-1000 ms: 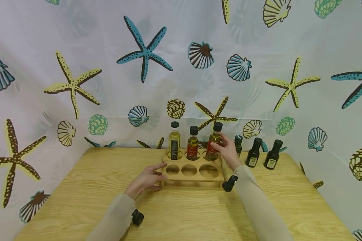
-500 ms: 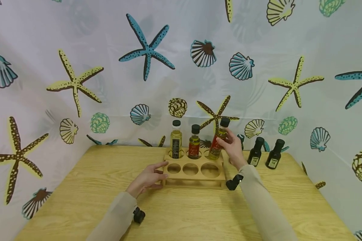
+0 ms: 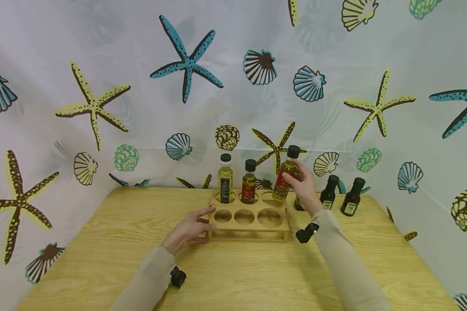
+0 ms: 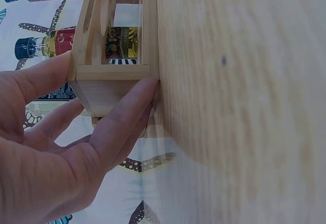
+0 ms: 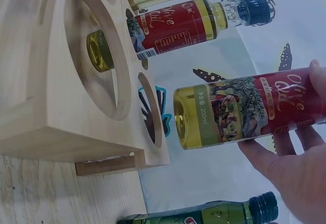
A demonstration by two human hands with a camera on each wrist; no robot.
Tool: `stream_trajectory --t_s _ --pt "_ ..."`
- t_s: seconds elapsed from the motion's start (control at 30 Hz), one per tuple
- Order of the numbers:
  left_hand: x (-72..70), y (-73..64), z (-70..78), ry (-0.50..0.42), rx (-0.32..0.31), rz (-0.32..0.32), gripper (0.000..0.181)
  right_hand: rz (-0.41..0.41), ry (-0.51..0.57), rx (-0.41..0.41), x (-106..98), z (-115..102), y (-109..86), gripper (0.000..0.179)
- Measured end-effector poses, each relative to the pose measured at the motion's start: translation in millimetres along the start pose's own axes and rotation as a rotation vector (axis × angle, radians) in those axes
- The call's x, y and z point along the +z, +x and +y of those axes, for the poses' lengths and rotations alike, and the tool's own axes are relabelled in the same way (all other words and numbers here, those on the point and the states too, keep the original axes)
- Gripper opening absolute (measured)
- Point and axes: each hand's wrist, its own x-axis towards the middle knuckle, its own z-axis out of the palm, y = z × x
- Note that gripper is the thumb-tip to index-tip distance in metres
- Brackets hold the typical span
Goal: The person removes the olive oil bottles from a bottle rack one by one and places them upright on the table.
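My right hand (image 3: 305,188) holds a small olive oil bottle (image 3: 283,179) with a red label and black cap. In the right wrist view, this bottle (image 5: 224,109) is tilted, its base outside the back right hole of the wooden rack (image 5: 56,76). My left hand (image 3: 188,231) touches the left end of the two-tier rack (image 3: 249,229). In the left wrist view, the fairly straight fingers of that hand (image 4: 76,158) rest against the end panel and edges. Another red-label bottle (image 3: 248,183) and a taller pale oil bottle (image 3: 225,179) stand in the back row.
Two dark bottles (image 3: 350,198) (image 3: 328,193) stand on the table (image 3: 233,276) right of the rack. A green bottle (image 5: 219,214) is partly hidden behind my right hand in the head view. The front tier shows three bare holes. A patterned curtain (image 3: 148,112) surrounds the table.
The held olive oil bottle has risen out of the back right hole and shifted right, tilting, with my right hand. My left hand stays at the rack's end.
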Motion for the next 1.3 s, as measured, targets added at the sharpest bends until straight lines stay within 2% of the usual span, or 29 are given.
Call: stream_trajectory --t_s 0.1,0.3,0.53,1.03,1.3 --pt "0.0 -0.2 -0.6 -0.015 -0.007 0.002 0.063 -0.012 0.004 -0.005 -2 -1 -1.3 0.055" --pt "1.1 -1.6 -2.7 -0.028 -0.014 0.004 0.063 -0.011 -0.027 0.036 -9 -3 -8.5 0.064" --pt "1.6 -2.3 -5.4 -0.029 -0.008 0.011 0.063 -0.009 -0.061 0.063 -17 1 -15.1 0.065" --pt "2.5 1.3 -6.4 -0.026 -0.008 0.009 0.062 0.016 -0.159 0.046 -33 2 -23.2 0.069" --pt "-0.7 2.1 -2.5 -0.034 -0.001 -0.002 0.063 0.023 -0.112 0.084 -46 8 -24.4 0.072"
